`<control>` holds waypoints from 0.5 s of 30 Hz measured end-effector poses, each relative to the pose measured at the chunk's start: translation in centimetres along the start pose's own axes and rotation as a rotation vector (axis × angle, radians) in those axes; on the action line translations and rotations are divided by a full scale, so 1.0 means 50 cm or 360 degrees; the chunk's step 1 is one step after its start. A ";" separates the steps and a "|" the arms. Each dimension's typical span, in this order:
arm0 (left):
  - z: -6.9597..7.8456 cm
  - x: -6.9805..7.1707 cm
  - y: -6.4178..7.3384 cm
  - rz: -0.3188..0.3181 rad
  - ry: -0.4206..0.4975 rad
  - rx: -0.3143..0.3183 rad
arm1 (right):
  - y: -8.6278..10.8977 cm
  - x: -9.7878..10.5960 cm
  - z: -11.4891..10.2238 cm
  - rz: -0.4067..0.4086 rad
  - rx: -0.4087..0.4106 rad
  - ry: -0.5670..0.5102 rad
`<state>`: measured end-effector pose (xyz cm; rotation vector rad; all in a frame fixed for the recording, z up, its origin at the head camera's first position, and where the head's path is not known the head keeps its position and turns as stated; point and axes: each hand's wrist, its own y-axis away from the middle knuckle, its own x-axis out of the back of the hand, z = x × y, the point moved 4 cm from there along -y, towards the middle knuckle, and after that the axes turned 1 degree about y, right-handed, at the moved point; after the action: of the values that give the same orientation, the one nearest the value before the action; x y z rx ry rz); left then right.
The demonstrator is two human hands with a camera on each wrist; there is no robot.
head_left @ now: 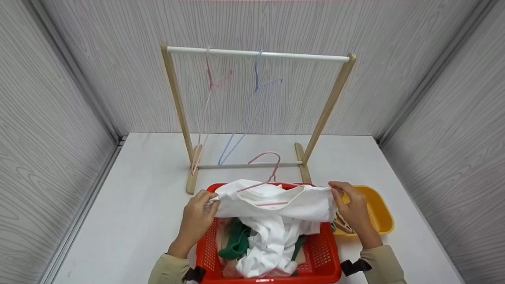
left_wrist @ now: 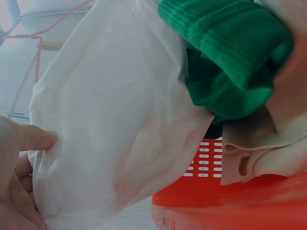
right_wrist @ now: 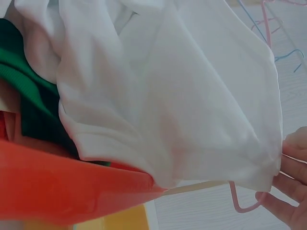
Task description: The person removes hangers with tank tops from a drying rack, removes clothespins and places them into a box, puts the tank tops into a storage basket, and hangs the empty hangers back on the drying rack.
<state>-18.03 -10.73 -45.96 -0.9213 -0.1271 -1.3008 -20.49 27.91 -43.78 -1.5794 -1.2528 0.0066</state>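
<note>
A white shirt (head_left: 311, 202) is stretched between both hands over the red basket (head_left: 330, 256), its lower part bunched inside. My left hand (head_left: 195, 219) pinches the shirt's left end between thumb and fingers. At the other end, my right hand (head_left: 353, 207) grips the cloth; the right wrist view shows an end of a pink hanger (right_wrist: 240, 208) by those fingers. The hanger's hook stands up out of the neckline, while part of its frame is hidden inside the shirt. Beneath the shirt lie a green ribbed garment (left_wrist: 235, 43) and beige cloth (left_wrist: 264, 153).
Behind the basket stands a wooden rack with a white top bar (head_left: 307, 56). From that bar hang a pink hanger (head_left: 210, 79) and a blue hanger (head_left: 257, 75). A yellow bin (head_left: 386, 221) holding clothespins (head_left: 343, 224) sits right of the basket, partly behind my right hand.
</note>
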 end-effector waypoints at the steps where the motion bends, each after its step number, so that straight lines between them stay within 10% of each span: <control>1: 0.000 0.000 0.000 -0.0002 0.0002 0.0001 | 0.000 -0.002 -0.001 -0.0008 0.0017 -0.0009; 15: -0.002 -0.001 -0.001 -0.0038 0.0017 0.0037 | 0.002 -0.025 -0.021 -0.0271 -0.0043 -0.0008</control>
<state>-18.10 -10.75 -46.02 -0.8953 -0.1450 -1.3234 -20.38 26.29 -44.09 -1.4922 -1.3929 -0.1150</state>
